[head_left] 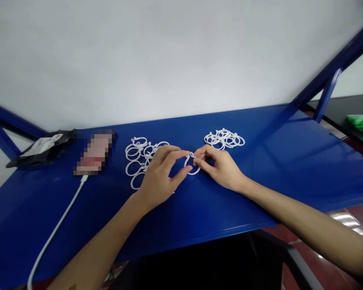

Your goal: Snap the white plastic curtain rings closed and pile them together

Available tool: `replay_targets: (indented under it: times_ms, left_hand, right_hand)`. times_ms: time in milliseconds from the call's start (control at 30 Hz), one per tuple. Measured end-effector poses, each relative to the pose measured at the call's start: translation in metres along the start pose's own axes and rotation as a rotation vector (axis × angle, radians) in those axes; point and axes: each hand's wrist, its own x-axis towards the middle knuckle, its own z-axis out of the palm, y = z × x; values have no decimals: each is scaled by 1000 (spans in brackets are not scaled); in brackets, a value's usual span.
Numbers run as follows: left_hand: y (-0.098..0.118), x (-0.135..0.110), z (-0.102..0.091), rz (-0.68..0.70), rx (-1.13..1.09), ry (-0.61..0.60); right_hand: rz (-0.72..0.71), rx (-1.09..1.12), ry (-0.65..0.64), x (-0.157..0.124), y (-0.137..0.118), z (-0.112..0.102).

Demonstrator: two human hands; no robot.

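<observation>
Between my two hands, just over the blue table [218,213], is a white plastic curtain ring [194,173] with a small eyelet at its top. My left hand [160,175] grips its left side, index finger near the eyelet and thumb lower down. On the other side, my right hand [220,167] pinches the ring close to the eyelet with thumb and index finger. Several similar rings [139,139] lie loosely spread left of my left hand, which partly hides them. A tighter heap of several rings [226,139] lies behind my right hand.
A blurred-out phone-like object [93,151] with a white cable [57,225] lies to the left, beside a black plastic package [45,147]. Blue frame bars [328,94] rise at the table's sides. A dark chair armrest [299,262] is below the front edge.
</observation>
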Motion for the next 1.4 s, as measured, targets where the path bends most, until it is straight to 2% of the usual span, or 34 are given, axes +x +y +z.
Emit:
replay_targets:
  times_ms: [67, 200, 367, 467, 667, 900, 1100, 1267, 1400]
  left_hand:
    - [-2, 2, -2, -80, -38, -40]
    - [-7, 4, -3, -147, -153, -140]
    - [-7, 4, -3, -212, -184, -101]
    - [-6, 5, -5, -204, -163, -46]
    - [-6, 5, -4, -151, -164, -21]
    - [-4, 2, -1, -115, -239, -39]
    - [-4, 2, 0, -113, -254, -119]
    - [-19, 4, 0, -159, -44, -164]
    - [-40, 2, -4, -228, 167, -166]
  right_hand:
    - [-28, -6, -21, -1, -2, -2]
    - [-55, 40, -117, -3, -7, -3]
    - [24, 145, -156, -3, -8, -1]
    - [49, 194, -144, -3, -7, 0]
    - [2, 160, -148, -6, -10, -1]
    - [-75, 57, -183, -10, -11, -7]
    - [-163, -31, -251, -10, -8, -9]
    - [-150, -213, -173, 1, -2, -11]
    - [-220, -465, -11, 11, 12, -39]
